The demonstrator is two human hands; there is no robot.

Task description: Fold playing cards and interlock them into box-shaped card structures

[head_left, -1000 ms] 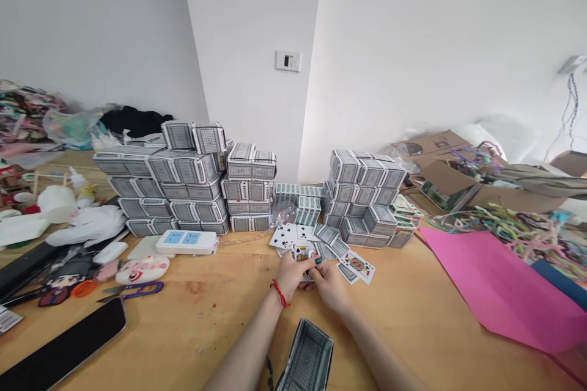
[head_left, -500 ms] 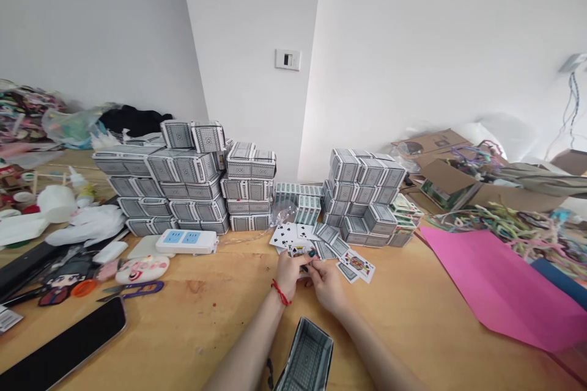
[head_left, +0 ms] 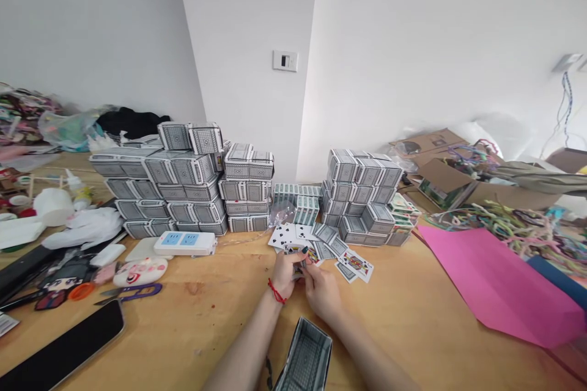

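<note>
Both hands meet over the table in front of a spread of loose playing cards (head_left: pixel 283 234). My left hand (head_left: pixel 284 272), with a red string bracelet at the wrist, is closed with its thumb on top of a playing card (head_left: pixel 298 272). My right hand (head_left: pixel 323 291) pinches the same card at its near right side. Fingers hide most of this card. A face card (head_left: pixel 359 264) lies face up to the right of my hands. Between my forearms stands an open box folded from playing cards (head_left: pixel 306 351), its inside showing the patterned backs.
Stacks of card-built blocks stand at the left (head_left: pixel 183 165) and right (head_left: pixel 367 177), with card packs (head_left: pixel 307 209) between them. A white power strip (head_left: pixel 186 243), purple-handled snips (head_left: pixel 137 292) and a phone (head_left: pixel 64 348) lie left. Pink paper (head_left: pixel 499 287) and coloured pipe cleaners (head_left: pixel 509 226) lie right.
The view has shifted slightly. My hands have shifted a little over the card, and my right hand sits slightly lower. The card box and the loose cards stay in place.
</note>
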